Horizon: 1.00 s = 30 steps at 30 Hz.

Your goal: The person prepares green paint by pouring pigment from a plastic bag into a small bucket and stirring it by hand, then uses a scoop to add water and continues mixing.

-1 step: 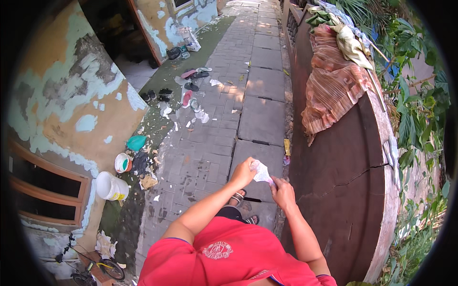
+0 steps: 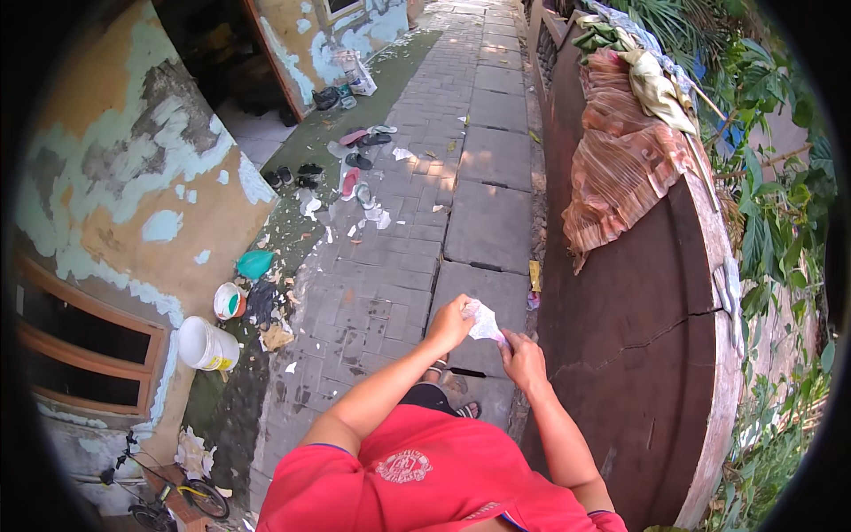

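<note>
In front of my red shirt, over the paving slabs, a white crumpled piece (image 2: 484,323) like paper or thin cloth is stretched between both hands. My left hand (image 2: 450,324) is closed on its upper left edge, fingers curled over it. Beside its lower right corner, my right hand (image 2: 523,358) is closed with the thumb pointing up along a thin pinkish-purple part (image 2: 503,337). Whether that part belongs to the white piece or is a separate tool, I cannot tell. Below my hands are my sandalled feet (image 2: 468,410).
A low dark wall (image 2: 638,355), cracked and draped with brown pleated cloth (image 2: 620,168), runs along my right. To the left, a white bucket (image 2: 207,344) and a smaller paint pail (image 2: 230,301) stand by the peeling wall (image 2: 133,195). Slippers (image 2: 350,182) and paint flakes litter the paving.
</note>
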Tool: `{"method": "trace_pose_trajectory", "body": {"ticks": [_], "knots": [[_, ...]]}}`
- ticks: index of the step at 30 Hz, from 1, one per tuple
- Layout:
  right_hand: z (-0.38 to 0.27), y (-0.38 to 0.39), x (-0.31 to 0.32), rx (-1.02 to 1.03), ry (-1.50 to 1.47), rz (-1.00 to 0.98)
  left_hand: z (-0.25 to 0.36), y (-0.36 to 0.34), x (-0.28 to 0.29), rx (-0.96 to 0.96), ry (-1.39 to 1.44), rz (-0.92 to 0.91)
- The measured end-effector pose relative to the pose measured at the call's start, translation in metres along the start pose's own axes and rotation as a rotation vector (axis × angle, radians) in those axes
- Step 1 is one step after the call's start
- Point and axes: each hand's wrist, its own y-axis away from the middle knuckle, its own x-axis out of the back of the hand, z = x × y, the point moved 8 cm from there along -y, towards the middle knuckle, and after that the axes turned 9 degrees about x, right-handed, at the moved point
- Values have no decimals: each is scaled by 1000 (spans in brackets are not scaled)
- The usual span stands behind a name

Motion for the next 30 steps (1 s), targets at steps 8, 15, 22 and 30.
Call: {"method": "trace_pose_trajectory", "body": {"ticks": [8, 15, 22, 30], "knots": [[-27, -48, -26, 179, -90, -89, -61, -24, 54, 59, 393, -30], [-77, -123, -61, 310, -83, -206, -110, -54, 112, 134, 384, 25], [-116, -186, -95, 285, -185, -345, -140, -85, 158, 363, 1051, 83], [-104, -253, -143, 350, -34, -323, -158, -133, 204, 364, 484, 219]]}}
